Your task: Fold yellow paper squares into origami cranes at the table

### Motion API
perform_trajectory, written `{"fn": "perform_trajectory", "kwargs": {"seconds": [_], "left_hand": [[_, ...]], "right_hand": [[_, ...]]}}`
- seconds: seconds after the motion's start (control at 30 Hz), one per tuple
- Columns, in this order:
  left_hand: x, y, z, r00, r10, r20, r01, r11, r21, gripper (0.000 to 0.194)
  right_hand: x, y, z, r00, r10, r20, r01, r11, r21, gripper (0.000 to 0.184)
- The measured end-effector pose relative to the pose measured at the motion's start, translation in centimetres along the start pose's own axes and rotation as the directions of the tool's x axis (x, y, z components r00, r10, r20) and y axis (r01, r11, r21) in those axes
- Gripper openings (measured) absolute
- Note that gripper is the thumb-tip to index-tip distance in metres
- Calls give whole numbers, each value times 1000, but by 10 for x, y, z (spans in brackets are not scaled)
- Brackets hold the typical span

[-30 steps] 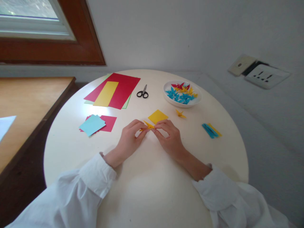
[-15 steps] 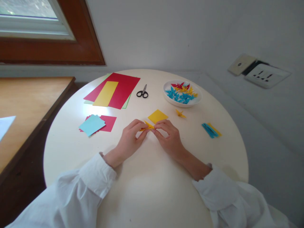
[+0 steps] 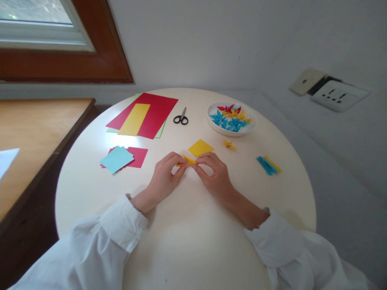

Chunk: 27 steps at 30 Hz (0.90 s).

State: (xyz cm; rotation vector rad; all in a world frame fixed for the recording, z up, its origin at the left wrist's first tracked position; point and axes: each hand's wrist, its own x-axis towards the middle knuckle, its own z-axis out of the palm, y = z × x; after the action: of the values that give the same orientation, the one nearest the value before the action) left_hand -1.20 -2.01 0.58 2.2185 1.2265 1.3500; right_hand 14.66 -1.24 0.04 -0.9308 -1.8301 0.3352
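Note:
A small folded yellow origami paper (image 3: 189, 160) is pinched between my two hands over the middle of the table. My left hand (image 3: 167, 173) grips its left side between thumb and fingers. On its right end, my right hand (image 3: 216, 173) is closed in a similar pinch. The fingertips cover parts of the folds. Just behind the hands lies a flat yellow paper square (image 3: 200, 148). A finished-looking yellow paper crane (image 3: 229, 144) rests on the table to the right of that square.
On the round white table (image 3: 187, 241), a white dish (image 3: 232, 133) holds several red, yellow and blue cranes. Scissors (image 3: 180, 118), large coloured sheets (image 3: 161, 108), light blue squares (image 3: 117, 159), pink paper (image 3: 140, 157) and blue and yellow folded strips (image 3: 267, 165) lie around.
The raised yellow point of the folded paper sits slightly lower between the fingers. Both hands keep almost the same place and grip.

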Motion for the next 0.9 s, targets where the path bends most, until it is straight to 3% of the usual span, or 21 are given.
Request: {"fn": "perform_trajectory", "kwargs": {"seconds": [0.53,0.9], "left_hand": [[0,0,-1,999,-1,36,0,1000,23,7],[0,1,-1,995,-82,47,83,996,-15,6]], "right_hand": [[0,0,1,1000,19,12,-19,1000,24,5],[0,0,1,999,21,27,-21,1000,6,7]]}}
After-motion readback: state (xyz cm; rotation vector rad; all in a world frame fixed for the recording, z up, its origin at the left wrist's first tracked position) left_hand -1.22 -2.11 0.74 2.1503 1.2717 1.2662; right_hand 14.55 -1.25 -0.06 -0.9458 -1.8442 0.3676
